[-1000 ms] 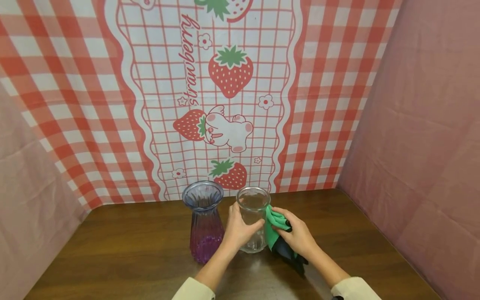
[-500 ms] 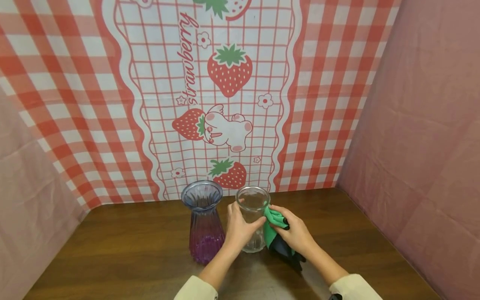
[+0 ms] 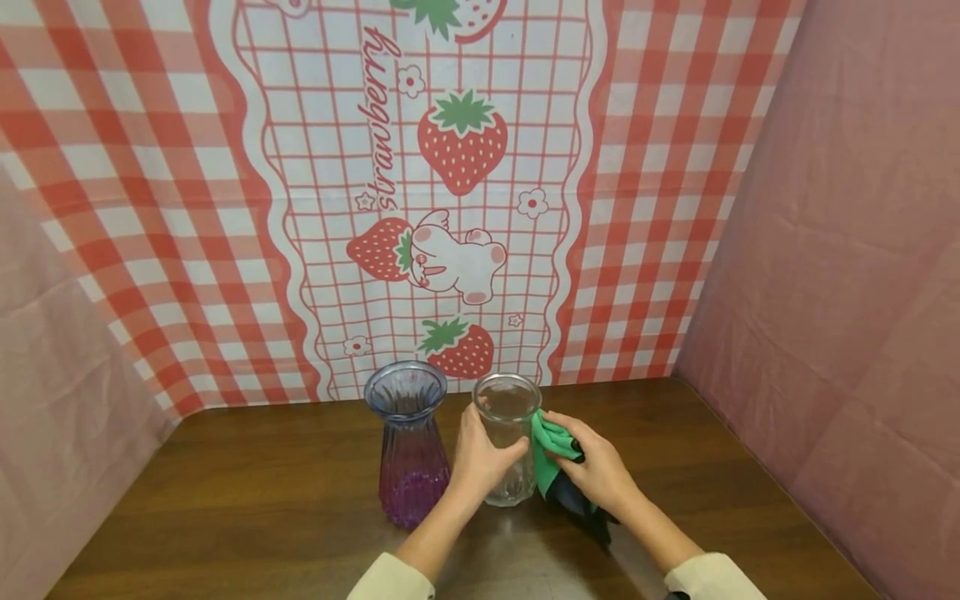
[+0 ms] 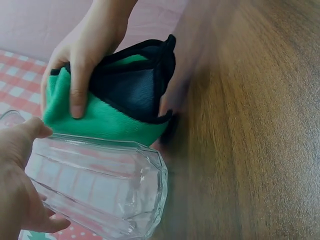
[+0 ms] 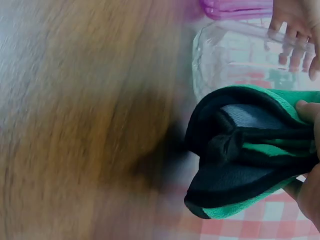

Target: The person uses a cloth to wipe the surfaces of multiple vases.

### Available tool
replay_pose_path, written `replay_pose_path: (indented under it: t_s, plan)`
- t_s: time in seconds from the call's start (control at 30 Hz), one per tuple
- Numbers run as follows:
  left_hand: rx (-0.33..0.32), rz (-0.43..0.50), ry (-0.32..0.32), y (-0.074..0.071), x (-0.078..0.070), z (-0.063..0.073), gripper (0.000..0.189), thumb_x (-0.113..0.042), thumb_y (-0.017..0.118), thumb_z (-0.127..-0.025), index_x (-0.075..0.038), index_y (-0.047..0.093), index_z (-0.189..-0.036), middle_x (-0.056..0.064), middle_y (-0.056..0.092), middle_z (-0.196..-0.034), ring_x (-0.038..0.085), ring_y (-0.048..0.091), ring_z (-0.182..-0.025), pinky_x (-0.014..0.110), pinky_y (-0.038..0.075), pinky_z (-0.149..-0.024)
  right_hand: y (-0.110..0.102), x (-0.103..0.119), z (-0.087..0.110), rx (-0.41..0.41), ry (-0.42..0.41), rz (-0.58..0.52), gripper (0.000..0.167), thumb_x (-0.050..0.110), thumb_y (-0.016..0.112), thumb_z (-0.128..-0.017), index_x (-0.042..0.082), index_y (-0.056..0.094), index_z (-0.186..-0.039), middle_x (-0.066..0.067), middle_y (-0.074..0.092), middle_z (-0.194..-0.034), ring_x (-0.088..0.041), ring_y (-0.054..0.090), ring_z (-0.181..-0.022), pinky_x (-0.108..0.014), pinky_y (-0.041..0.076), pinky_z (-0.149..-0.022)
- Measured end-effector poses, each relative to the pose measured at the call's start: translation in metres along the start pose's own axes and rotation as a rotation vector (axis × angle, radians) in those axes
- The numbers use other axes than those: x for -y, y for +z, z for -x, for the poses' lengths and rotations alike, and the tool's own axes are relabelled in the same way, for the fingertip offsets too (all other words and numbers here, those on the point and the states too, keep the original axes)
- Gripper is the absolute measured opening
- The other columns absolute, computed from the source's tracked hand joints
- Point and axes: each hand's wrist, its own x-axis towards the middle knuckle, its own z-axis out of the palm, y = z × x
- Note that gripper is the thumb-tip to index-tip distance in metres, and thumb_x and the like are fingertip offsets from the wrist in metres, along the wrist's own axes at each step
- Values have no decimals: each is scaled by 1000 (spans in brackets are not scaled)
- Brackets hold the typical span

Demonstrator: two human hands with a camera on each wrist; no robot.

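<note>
My left hand [image 3: 480, 454] grips a clear glass vase [image 3: 507, 408] round its left side, thumb at the front and fingers behind. The vase stands upright with its round mouth upward; whether its base touches the table I cannot tell. To its right, my right hand [image 3: 596, 471] pinches a bunched green cloth [image 4: 110, 120] with dark lining and black edging. The cloth lies against the vase's right side, and its loose end hangs below the hand. In the right wrist view the folded dark side of the cloth [image 5: 240, 185] shows beside the vase's faceted base [image 5: 210, 55].
A ribbed vase [image 3: 408, 450], bluish at the rim and purple at the bottom, stands on the wooden table [image 3: 225, 483] left of my left hand. Behind the table hangs a red-and-white checked strawberry cloth [image 3: 465, 250]. Pink fabric [image 3: 847, 292] walls both sides.
The green cloth and my right hand shift slightly left, then back right, along the clear vase's side. My left hand keeps its grip, and the purple vase stays put.
</note>
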Motion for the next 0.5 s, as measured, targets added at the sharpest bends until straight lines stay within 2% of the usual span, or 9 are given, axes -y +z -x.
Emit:
replay_pose_path:
  t_s: [0.13, 0.23, 0.5]
  plan:
    - [40, 7, -12, -2, -2, 0, 76, -22, 76, -66, 2, 40, -129, 20, 51, -123, 33, 50, -117, 47, 42, -101, 0, 6, -1, -46, -23, -10, 59, 8, 75, -77, 18, 53, -131, -8, 59, -128, -28, 59, -111, -44, 53, -84]
    - [73, 9, -27, -3, -3, 0, 77, -23, 75, -67, 1, 38, -131, 20, 50, -125, 33, 50, -118, 47, 42, -100, 1, 7, -1, -48, -11, -9, 57, 9, 74, -78, 18, 53, -130, -8, 59, -127, -28, 60, -110, -44, 53, -84]
    - [94, 5, -22, -4, -2, 0, 77, -23, 75, -67, 1, 37, -131, 21, 47, -127, 34, 49, -119, 47, 42, -101, 5, -5, 5, 41, 32, 61, 58, 9, 76, -76, 19, 55, -129, -7, 60, -127, -28, 61, -108, -45, 53, -83]
